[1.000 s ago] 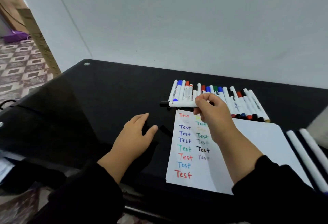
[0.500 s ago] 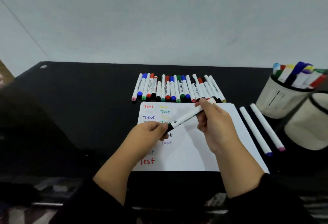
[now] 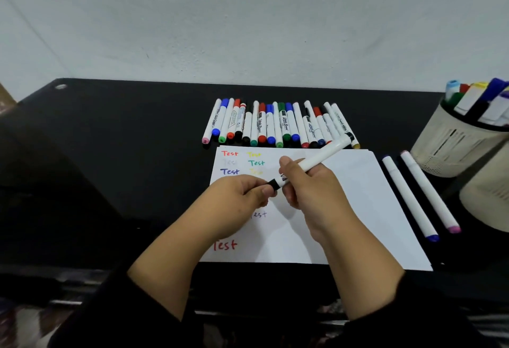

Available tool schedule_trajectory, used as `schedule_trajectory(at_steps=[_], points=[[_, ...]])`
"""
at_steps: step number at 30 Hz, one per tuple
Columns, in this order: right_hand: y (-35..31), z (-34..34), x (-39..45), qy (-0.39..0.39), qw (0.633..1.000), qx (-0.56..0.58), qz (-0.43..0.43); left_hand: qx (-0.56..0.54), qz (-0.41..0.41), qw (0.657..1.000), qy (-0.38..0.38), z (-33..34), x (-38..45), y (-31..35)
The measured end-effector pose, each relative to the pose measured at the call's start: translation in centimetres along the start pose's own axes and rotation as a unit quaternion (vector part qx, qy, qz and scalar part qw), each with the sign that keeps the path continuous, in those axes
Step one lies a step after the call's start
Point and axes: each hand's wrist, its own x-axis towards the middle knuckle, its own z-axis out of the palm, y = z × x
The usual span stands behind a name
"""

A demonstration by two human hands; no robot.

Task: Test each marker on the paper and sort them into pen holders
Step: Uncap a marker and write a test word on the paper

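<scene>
I am seeing a white-barrelled marker with a black cap [image 3: 311,164] being held tilted over the white sheet of paper [image 3: 344,210], its far end rising toward the upper right. The right hand [image 3: 311,190] is gripping the barrel with curled fingers, and the left hand [image 3: 242,196] is pinching the black cap end between thumb and fingertips; whether the cap is coming off I cannot tell. The paper is lying flat on the black glossy table [image 3: 124,154] and is showing the word "Test" written in two columns in several colours, partly hidden by the hands. Just beyond the paper's far edge a row of loose markers [image 3: 275,124] is lying side by side; I am counting roughly nineteen, with pink, blue, green, red, black and yellow ends. Just beside the paper's right edge two long white markers [image 3: 413,196] are lying parallel, one blue-tipped, one pink-tipped. At the right edge two cream round pen holders are standing: the farther holder [image 3: 451,143] is carrying several capped markers, while the nearer holder [image 3: 487,196] is cut off by the frame.
</scene>
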Motion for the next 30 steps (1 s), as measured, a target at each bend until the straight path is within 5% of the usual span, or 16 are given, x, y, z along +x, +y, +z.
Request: schedule_trajectory(at_steps=[10,18,30], points=[[-0.5,-0.5,0.0,-0.077,0.996,0.041,-0.035,-0.034,0.009,0.999,-0.011,-0.6,-0.9,0.3],[-0.1,0.7,-0.2,0.017,1.000,0.024,-0.007,0.017,-0.005,0.998,0.052,0.3,-0.7,0.6],[-0.4,0.8,-0.5,-0.071,0.994,0.064,-0.051,-0.164,-0.059,0.983,-0.052,-1.7,-1.6,-0.2]])
